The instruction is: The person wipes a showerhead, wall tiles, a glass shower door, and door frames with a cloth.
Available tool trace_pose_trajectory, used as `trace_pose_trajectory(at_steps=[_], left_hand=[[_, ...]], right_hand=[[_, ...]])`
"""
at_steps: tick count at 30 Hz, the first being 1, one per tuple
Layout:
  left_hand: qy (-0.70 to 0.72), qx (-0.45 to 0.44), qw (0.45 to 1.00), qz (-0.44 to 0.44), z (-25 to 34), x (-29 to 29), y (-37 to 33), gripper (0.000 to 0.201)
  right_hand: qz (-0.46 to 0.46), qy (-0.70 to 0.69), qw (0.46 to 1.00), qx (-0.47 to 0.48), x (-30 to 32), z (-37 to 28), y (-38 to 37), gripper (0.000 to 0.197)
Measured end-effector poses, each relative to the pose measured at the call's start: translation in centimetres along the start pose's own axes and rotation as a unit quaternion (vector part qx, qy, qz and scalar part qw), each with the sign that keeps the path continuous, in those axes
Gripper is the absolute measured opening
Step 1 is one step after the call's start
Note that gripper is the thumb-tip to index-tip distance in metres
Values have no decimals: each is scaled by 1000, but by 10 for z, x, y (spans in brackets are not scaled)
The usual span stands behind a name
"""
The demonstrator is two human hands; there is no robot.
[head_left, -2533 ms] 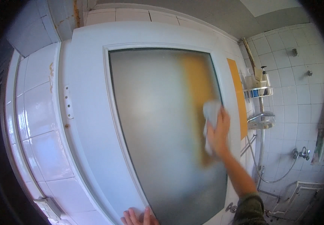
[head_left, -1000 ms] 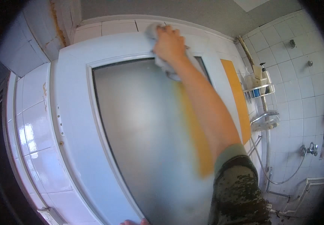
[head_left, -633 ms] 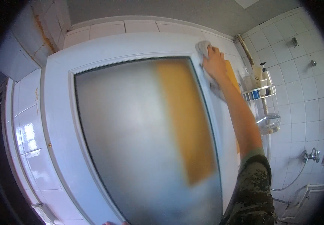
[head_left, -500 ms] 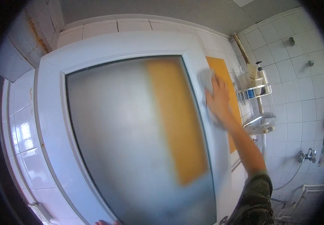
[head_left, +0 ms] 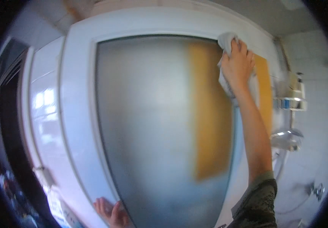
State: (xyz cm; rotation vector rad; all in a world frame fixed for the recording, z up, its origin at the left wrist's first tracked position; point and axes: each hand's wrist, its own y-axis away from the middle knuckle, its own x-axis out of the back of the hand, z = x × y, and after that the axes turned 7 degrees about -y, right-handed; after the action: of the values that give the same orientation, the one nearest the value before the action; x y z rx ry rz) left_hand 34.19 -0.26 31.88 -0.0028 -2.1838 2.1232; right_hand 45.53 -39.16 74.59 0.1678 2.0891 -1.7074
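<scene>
A white door (head_left: 79,114) with a large frosted glass pane (head_left: 148,114) fills the middle of the head view. High up on the right, my right hand (head_left: 240,64) is closed on a pale cloth (head_left: 224,78) and presses it against the upper right corner of the door frame, beside the glass. Part of the cloth hangs below the fingers along the pane's edge. My left hand (head_left: 112,212) rests low on the door's left side, its fingers spread over the white frame next to the glass. Its lower part is cut off by the picture's edge.
An orange-yellow panel (head_left: 262,91) stands behind the door and shows through the glass. To the right are a wire shelf with bottles (head_left: 293,99), a clear lower basket (head_left: 287,140) and a shower tap (head_left: 316,190) on white tiles. A dark doorway (head_left: 12,110) lies left.
My right hand has moved the cloth up along the door's right side to the top corner. The view has shifted, so the door sits further right and more of my left hand shows.
</scene>
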Motion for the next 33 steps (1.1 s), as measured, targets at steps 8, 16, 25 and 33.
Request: trace_pose_trajectory(at_steps=[8, 16, 25, 33], left_hand=[[39, 10, 999, 23, 1, 3, -2, 34], [107, 86, 987, 88, -11, 8, 16, 38], [301, 97, 946, 76, -23, 15, 11, 33], [342, 162, 921, 88, -60, 63, -20, 29]], right_hand=[[-8, -148, 973, 177, 1, -145, 33, 49], [-148, -214, 911, 320, 110, -188, 241, 24], [-224, -339, 860, 308, 155, -214, 268, 7], [-235, -209, 926, 208, 125, -320, 221, 47]])
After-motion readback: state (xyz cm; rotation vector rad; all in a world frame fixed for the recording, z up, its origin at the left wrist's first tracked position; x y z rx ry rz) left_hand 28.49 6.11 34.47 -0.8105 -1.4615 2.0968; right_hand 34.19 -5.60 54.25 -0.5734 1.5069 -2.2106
